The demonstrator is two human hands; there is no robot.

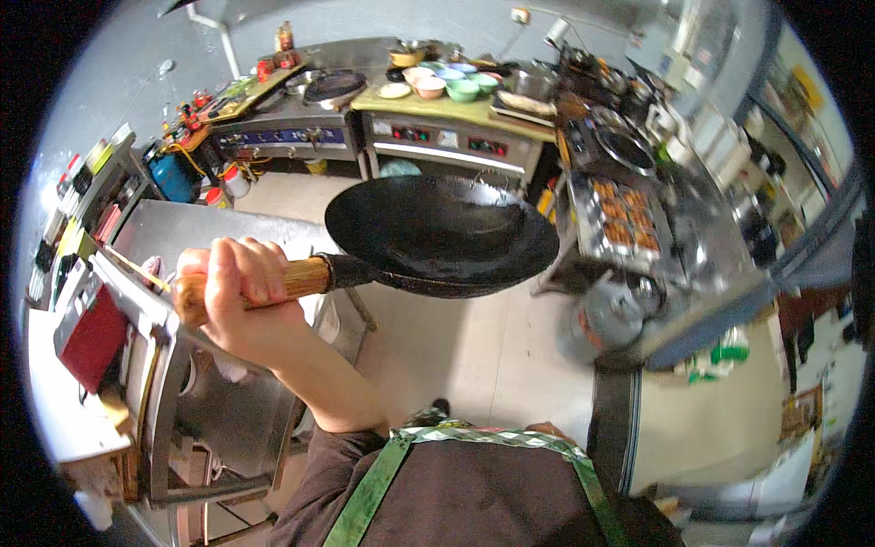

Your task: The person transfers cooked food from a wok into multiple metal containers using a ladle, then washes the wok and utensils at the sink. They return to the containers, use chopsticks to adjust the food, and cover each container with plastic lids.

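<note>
My left hand (239, 284) is wrapped around the wooden handle (306, 276) of a black wok (441, 236). The wok is raised in front of me above the floor, its bowl to the right of my hand and its dark inside facing up. No food shows in it. A wire loop handle (492, 179) stands at its far rim. Past the top edge of my green-strapped apron (478, 433) a small skin-toned patch shows, perhaps part of my right hand (548, 430); the rest is hidden behind my body.
A steel table (205, 222) stands to the left. Along the back, a counter (369, 100) carries several pastel bowls (463, 89). On the right are a tray of browned food portions (621, 217), a round pan (625, 149) and a grey gas cylinder (601, 321). A blue cylinder (169, 176) stands far left.
</note>
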